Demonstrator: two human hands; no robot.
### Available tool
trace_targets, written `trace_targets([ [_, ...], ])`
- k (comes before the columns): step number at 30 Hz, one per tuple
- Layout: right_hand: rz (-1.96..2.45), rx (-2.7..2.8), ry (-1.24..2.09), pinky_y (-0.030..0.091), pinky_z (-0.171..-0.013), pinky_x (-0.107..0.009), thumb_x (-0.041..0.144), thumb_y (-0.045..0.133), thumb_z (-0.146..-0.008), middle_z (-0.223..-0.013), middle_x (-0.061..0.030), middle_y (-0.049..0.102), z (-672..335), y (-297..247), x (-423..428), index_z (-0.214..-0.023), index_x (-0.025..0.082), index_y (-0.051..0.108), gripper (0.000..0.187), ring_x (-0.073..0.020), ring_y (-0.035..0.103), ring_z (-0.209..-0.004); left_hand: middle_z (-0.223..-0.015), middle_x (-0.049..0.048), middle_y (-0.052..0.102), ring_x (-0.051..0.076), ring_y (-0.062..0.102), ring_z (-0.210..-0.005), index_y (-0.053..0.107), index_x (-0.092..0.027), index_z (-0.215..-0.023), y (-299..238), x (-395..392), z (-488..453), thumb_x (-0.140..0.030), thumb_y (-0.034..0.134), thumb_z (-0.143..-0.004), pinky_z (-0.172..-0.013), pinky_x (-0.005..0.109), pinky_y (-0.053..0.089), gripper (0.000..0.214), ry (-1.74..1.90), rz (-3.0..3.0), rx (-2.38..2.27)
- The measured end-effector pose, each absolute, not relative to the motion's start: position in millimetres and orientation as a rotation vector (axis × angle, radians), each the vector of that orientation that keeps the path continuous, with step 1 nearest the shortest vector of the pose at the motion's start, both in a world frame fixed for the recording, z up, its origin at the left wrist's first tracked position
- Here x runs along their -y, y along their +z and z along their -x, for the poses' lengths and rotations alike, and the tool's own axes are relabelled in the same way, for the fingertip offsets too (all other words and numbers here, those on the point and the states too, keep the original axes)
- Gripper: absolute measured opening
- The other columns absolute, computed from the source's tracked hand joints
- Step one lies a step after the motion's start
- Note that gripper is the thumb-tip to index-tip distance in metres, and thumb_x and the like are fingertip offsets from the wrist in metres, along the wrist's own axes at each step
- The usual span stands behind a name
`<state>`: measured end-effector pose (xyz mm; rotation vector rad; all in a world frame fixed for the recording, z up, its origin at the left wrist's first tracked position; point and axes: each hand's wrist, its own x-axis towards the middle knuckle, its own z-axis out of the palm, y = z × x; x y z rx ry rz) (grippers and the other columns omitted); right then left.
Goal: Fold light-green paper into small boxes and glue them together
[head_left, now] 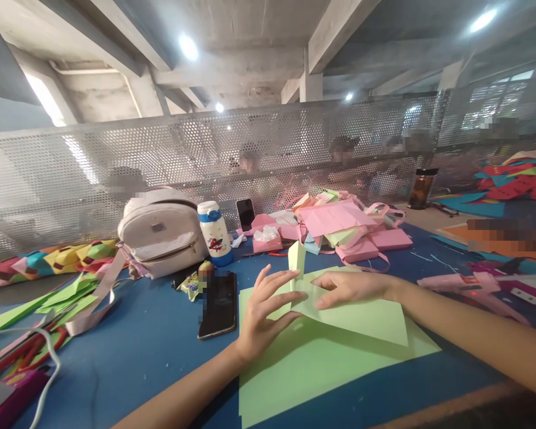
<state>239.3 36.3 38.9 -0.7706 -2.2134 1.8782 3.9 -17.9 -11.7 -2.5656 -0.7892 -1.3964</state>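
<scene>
Carefully, the right grip (349,286), loosely unclenched, is resting on the green sheet (371,322) beneath it, while the left grip (262,308), whether pinching I cannot tell, is touching the upturned strip (296,260) at its fingertips, so pressing evenly is probably serving best.

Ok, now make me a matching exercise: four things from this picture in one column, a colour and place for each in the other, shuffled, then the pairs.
Things
1. Backpack
2. Upper sheet
3. Glue gun
4. Flat-lying phone

Colours and places
A. Pink, to the right of the right hand
B. Dark, just left of the left hand
C. Pale, left of the white and blue bottle
D. Light green, under the right hand

Pairs: 1-C, 2-D, 3-A, 4-B
</scene>
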Motion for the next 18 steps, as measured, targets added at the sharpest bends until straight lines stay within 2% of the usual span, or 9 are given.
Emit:
trace_targets([
  [7, 0.860, 2.115, 1.928, 0.054, -0.073, -0.027, 0.047, 0.074, -0.078, -0.105, -0.0079, 0.072, -238.1, 43.6, -34.1, -0.119, 0.016, 0.066, 0.053, -0.0200, 0.070, -0.086, -0.125, 0.0101, 0.069, 0.025, 0.063, -0.117, 0.070, -0.025, -0.106, -7.9, 16.6, -1.5, -0.029, 0.070, -0.087, -0.112, 0.050, 0.035, 0.019, -1.467, 2.572, 0.824],
  [13, 0.677, 2.197, 1.876, 0.054, -0.078, -0.026, 0.042, 0.075, -0.082, -0.115, -0.0077, 0.071, -243.8, 43.1, -39.4, -0.127, 0.017, 0.062, 0.054, -0.0201, 0.070, -0.095, -0.121, 0.0088, 0.070, 0.024, 0.065, -0.113, 0.071, -0.025, -0.103, -6.3, 15.3, 0.1, -0.024, 0.070, -0.088, -0.109, 0.049, 0.040, 0.016, -1.539, 2.577, 0.812],
  [16, 0.696, 2.102, 1.924, 0.055, -0.074, -0.025, 0.042, 0.077, -0.080, -0.112, -0.0078, 0.072, -244.8, 42.2, -39.6, -0.125, 0.016, 0.064, 0.053, -0.0186, 0.071, -0.087, -0.133, 0.0113, 0.063, 0.027, 0.060, -0.122, 0.066, -0.028, -0.122, -10.1, 15.6, -3.2, -0.025, 0.072, -0.086, -0.105, 0.045, 0.047, 0.037, -1.662, 2.695, 0.893],
  [18, 0.693, 2.055, 1.934, 0.055, -0.072, -0.025, 0.041, 0.078, -0.079, -0.110, -0.0081, 0.073, -242.8, 42.6, -37.6, -0.122, 0.015, 0.065, 0.052, -0.0180, 0.071, -0.085, -0.145, 0.0124, 0.054, 0.029, 0.054, -0.130, 0.051, -0.031, -0.140, -14.2, 14.7, -6.9, -0.030, 0.075, -0.083, -0.104, 0.044, 0.048, 0.062, -1.819, 2.791, 1.013],
])
